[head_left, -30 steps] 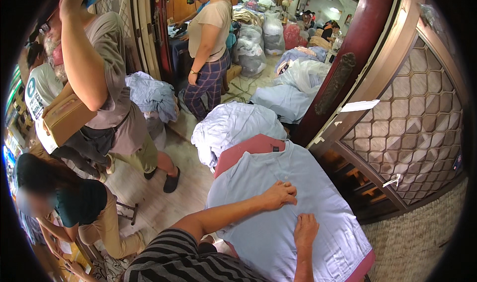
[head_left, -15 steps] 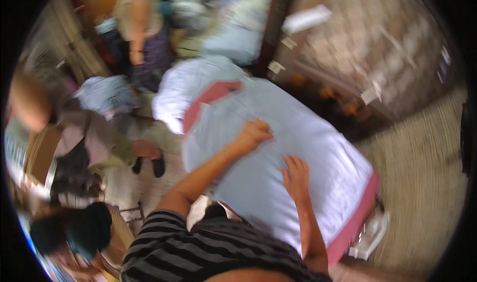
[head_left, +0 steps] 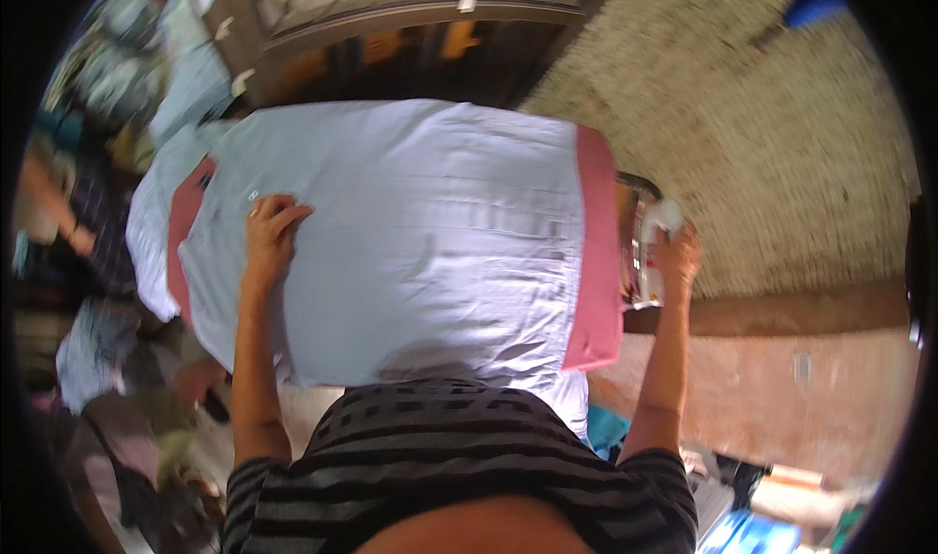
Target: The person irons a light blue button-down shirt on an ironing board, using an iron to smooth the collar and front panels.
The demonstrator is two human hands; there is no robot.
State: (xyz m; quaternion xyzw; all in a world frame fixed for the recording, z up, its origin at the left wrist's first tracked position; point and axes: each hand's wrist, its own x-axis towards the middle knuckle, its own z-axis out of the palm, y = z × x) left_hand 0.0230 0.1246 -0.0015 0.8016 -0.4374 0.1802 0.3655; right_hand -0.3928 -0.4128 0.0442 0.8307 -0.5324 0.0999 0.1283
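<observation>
The pale blue shirt point(head_left: 420, 246) lay flat on the worktop point(head_left: 594, 261), which had a pink cover. The shirt's long way ran from side to side, from the left hand point(head_left: 273, 234) toward the right hand point(head_left: 678, 254). The left hand was on the shirt, so it was the nearer one. Its fingers were a bit bent and their tips rested on the cloth, but I could not tell if they pinched any of it. The neck end was to the left of that hand, and most of the shirt spread out to its right. The bottom edge stopped short of the right hand, with a strip of pink cover in between. The right hand was off the shirt, past that end of the worktop, by a white thing point(head_left: 646, 258) too blurry to name. Its fingers touched the top part of it, but I could not tell if they had closed around it. The white thing was just left of the right hand's palm, and its long way ran toward the person's body. The left hand was well apart from it.
</observation>
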